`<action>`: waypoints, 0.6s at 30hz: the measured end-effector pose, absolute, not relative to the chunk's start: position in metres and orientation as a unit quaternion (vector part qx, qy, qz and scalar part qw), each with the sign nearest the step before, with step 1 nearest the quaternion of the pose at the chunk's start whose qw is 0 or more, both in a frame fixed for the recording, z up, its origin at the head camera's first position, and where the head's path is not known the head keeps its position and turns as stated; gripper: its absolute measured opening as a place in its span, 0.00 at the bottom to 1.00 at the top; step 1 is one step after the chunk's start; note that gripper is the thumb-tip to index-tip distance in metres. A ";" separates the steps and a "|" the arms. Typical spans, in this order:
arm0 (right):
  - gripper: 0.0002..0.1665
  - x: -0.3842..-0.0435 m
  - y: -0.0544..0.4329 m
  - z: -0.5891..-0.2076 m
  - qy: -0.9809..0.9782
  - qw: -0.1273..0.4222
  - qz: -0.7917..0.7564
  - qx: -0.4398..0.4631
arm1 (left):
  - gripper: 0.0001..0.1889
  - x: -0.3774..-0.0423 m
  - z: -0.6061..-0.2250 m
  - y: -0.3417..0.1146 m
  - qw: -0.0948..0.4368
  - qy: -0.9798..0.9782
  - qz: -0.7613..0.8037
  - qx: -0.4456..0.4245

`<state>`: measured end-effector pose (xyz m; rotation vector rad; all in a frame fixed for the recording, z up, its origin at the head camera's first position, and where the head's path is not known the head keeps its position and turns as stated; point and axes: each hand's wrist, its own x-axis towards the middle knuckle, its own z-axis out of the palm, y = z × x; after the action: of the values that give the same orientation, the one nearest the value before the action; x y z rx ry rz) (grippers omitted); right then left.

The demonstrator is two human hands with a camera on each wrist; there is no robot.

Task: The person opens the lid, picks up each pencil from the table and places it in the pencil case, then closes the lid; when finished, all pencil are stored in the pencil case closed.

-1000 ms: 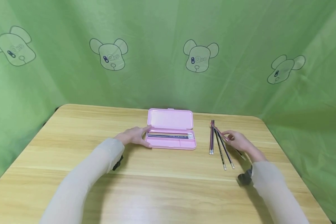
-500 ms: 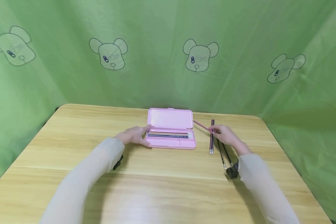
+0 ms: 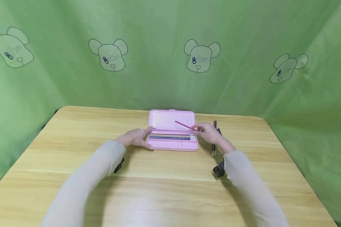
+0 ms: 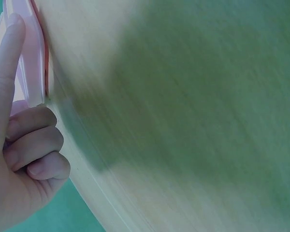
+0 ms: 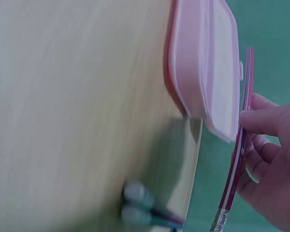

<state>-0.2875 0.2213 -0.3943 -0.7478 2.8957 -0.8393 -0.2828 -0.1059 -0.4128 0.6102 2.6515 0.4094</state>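
A pink pencil case [image 3: 164, 145] lies with its lid raised on the wooden table, several pencils [image 3: 171, 136] in its long rear compartment. My left hand [image 3: 134, 137] grips the case's left end, the thumb along the front and fingers behind. In the left wrist view, the other fingers [image 4: 36, 140] curl by the end of the case. My right hand [image 3: 208, 132] pinches a red striped pencil [image 3: 184, 125] between thumb and fingers, above the case's right end. The right wrist view shows this pencil [image 5: 236, 159] clear of the case, its metal-banded end lowest in the picture.
More pencils [image 3: 214, 149] lie on the table [image 3: 159, 195] right of the case, partly hidden by my right hand and arm. Their blurred ends [image 5: 135, 203] show in the right wrist view. A green curtain [image 3: 159, 88] stands behind the table's far edge.
My right hand has lifted the red pencil from the loose pencils and carried it left to above the case. My left hand has stayed at the case's left end.
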 end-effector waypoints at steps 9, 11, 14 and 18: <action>0.16 -0.288 0.187 -0.399 0.927 0.022 -0.230 -0.294 | 0.56 -0.283 -0.414 -0.105 0.196 0.945 0.143 0.218; 0.15 -0.289 0.180 -0.399 0.926 0.011 -0.208 -0.314 | 0.55 -0.283 -0.413 -0.105 0.194 0.946 0.142 0.219; 0.14 -0.291 0.168 -0.399 0.925 0.002 -0.181 -0.333 | 0.55 -0.283 -0.412 -0.105 0.192 0.946 0.140 0.221; 0.14 -0.295 0.152 -0.399 0.927 0.004 -0.149 -0.344 | 0.56 -0.283 -0.411 -0.105 0.192 0.945 0.142 0.221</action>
<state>-0.2951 0.1517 -0.3985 -1.0786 2.9045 -0.4664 -0.2830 -0.1053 -0.4114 0.6215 2.6542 0.3979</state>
